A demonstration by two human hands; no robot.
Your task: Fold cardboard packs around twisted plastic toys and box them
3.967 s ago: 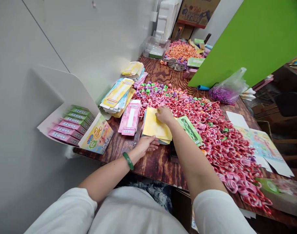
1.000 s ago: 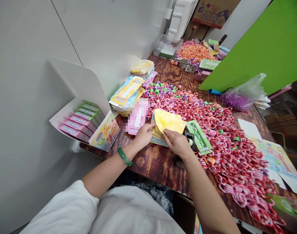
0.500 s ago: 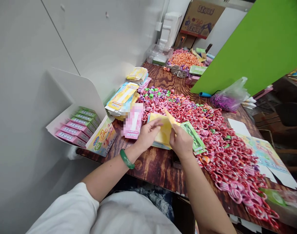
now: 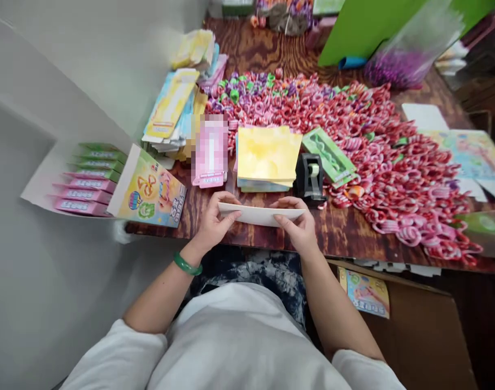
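A pale card (image 4: 260, 215) is stretched between my two hands above the table's front edge, slightly bent. My left hand (image 4: 217, 221), with a green bangle on its wrist, pinches the card's left end. At the right end, my right hand (image 4: 296, 223) grips it with the thumb on the near face. Just beyond lies a stack of yellow cards (image 4: 267, 154). A black tape dispenser (image 4: 311, 176) stands at the right of the stack, beside a green box with a window (image 4: 329, 156). To the left lies a pink box (image 4: 211, 151), partly blurred out.
A wide heap of red and pink rings (image 4: 377, 179) covers the wooden table (image 4: 255, 244). At the left, an open display carton (image 4: 149, 189) holds green and pink boxes near flat packs (image 4: 172, 108). A bag of purple beads (image 4: 410, 54) lies behind, near a green panel (image 4: 353, 32).
The view has tilted down. Both hands have moved off the yellow stack toward my body, and a card is now held between them. The tape dispenser has come into plain view.
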